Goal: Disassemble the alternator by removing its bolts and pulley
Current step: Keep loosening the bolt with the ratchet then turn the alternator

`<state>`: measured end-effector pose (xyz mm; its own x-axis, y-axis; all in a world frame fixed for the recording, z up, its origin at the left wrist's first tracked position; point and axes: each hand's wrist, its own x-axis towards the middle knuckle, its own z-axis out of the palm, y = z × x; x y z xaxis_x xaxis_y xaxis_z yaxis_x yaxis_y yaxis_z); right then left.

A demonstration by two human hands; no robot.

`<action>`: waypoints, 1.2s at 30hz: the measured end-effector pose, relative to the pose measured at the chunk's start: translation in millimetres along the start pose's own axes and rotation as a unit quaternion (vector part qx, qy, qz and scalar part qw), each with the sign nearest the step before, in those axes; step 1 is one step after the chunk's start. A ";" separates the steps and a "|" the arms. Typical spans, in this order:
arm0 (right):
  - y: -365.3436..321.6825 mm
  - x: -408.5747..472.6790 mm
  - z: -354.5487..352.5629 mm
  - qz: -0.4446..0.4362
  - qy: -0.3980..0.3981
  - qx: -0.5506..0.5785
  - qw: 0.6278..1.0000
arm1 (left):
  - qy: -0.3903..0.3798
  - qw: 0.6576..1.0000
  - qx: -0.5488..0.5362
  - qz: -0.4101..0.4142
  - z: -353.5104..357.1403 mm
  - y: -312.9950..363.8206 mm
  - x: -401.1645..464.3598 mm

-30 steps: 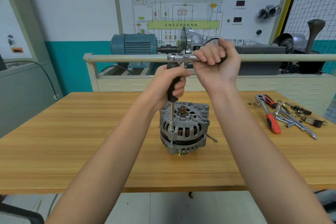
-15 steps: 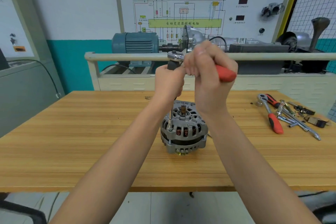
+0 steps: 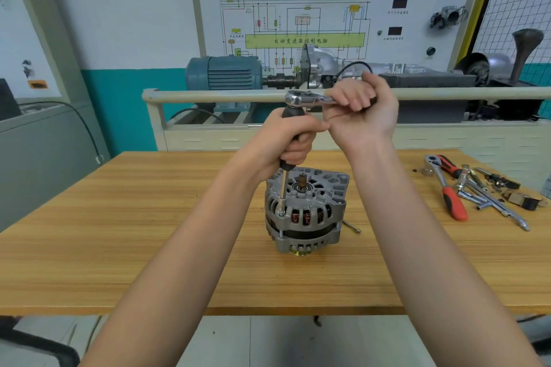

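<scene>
The ratchet (image 3: 310, 99) handle, angled toward the viewer half a second ago, has swung back right, so another loosening stroke on the through-bolt (image 3: 281, 213) seems under way. The right hand (image 3: 362, 110) wraps that chrome handle; the left hand (image 3: 290, 140) grips the black extension driver (image 3: 289, 116). The ribbed cast-aluminium alternator (image 3: 307, 211) stands mid-surface (image 3: 119, 232).

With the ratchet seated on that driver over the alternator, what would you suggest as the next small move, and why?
Probably another short swing of the chrome ratchet wrench by the right hand, while the left hand keeps the black-handled socket driver upright. Its steel shaft meets a through-bolt head on the grey ribbed alternator, and that bolt looks still seated in the housing.
</scene>
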<state>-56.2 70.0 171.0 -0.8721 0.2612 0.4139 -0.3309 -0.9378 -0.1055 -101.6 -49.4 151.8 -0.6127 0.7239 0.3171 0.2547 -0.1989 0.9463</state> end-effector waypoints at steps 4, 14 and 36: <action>9.9 -14.9 2.1 -0.101 -0.035 -0.075 0.991 | 0.087 0.996 -0.005 -0.002 0.7 -3.5 3.4; 50.7 -42.1 4.0 -0.413 -0.240 -0.530 0.700 | 0.204 0.978 -0.003 0.030 15.0 -5.8 10.7; 50.4 -36.3 12.7 -0.339 -0.214 -0.473 0.785 | 0.274 0.961 -0.035 0.006 16.7 -1.5 4.1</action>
<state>-36.6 10.4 162.1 -0.2461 0.3369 0.9088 -0.9625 0.0255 -0.2701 -92.0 -35.1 150.7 -0.9172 0.2679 0.2948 0.2251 -0.2620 0.9384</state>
